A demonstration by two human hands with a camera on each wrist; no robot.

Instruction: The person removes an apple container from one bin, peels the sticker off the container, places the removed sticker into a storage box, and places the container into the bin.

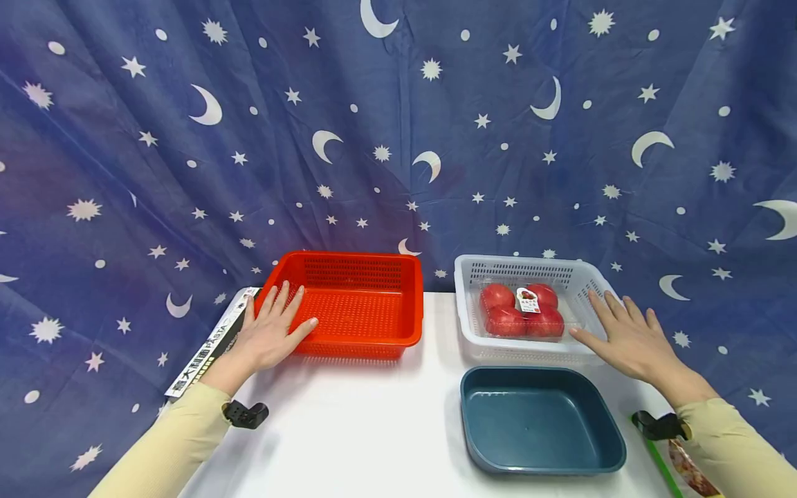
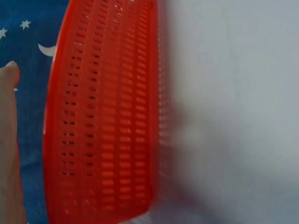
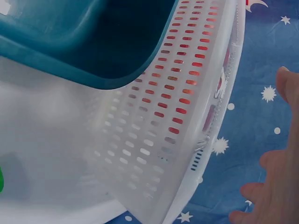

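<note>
My left hand (image 1: pixel 266 337) is spread over the near left corner of a red plastic basket (image 1: pixel 355 340), fingers straight and holding nothing. In the left wrist view, the basket's slotted side (image 2: pixel 103 112) fills the middle, with part of the hand (image 2: pixel 8 144) at the left edge. Fingers fanned out, my right hand (image 1: pixel 638 342) hovers by the right side of a white plastic basket (image 1: pixel 529 346). Inside that basket sits a clear pack of red tomatoes (image 1: pixel 521 311) with a label. The right wrist view shows the hand (image 3: pixel 275 186) to the right of the white slotted wall (image 3: pixel 159 116).
A dark teal tub (image 1: pixel 542 422) stands in front of the white basket. At the left, a black and white pasta box (image 1: pixel 208 349) lies under the left forearm. A green-edged packet (image 1: pixel 681 467) is partly covered by the right sleeve. Behind the table (image 1: pixel 349 429) hangs a starry blue cloth (image 1: pixel 386 124).
</note>
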